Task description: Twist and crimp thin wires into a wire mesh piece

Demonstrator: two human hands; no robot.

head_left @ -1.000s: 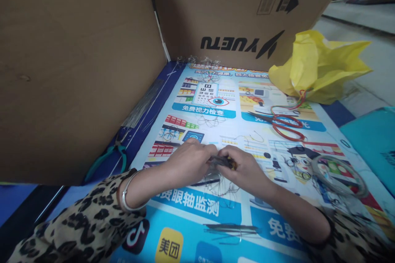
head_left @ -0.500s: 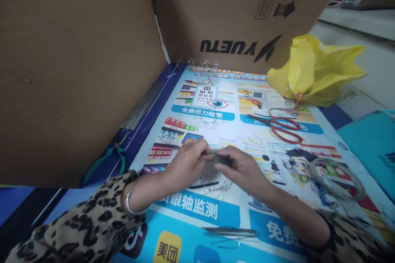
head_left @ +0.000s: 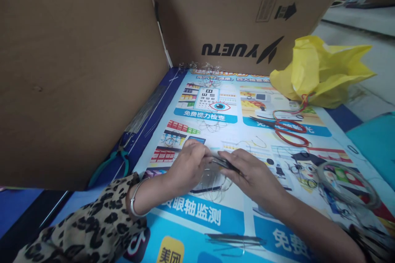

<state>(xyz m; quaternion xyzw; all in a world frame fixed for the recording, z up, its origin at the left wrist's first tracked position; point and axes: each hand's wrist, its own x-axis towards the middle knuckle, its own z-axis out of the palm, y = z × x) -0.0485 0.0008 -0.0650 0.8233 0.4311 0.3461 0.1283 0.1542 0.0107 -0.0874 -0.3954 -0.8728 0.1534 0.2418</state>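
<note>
My left hand [head_left: 191,165] is closed in a pinch at the middle of the printed sheet, on what looks like thin wire. Loops of this thin wire [head_left: 212,187] show just below the fingers; whether they hang or rest on the sheet I cannot tell. My right hand [head_left: 249,172] is wrapped round a narrow dark metal tool, which looks like pliers [head_left: 224,162]. Its tip points left and meets the fingertips of my left hand. The handles are hidden in my palm. Nearer to me lies a bundle of straight dark wires [head_left: 234,239].
Red-handled scissors [head_left: 290,130] lie at the right, before a yellow bag [head_left: 321,74]. A wire coil [head_left: 348,185] rests at right. Teal-handled pliers [head_left: 112,160] and straight wires [head_left: 145,109] lie at left. Cardboard walls [head_left: 77,70] stand left and behind. Bent wire shapes [head_left: 212,124] lie farther back.
My right hand has turned slightly, and the dark tool now shows more clearly, pointing at my left fingers. The whole view has shifted a little; the left hand keeps its pinch.
</note>
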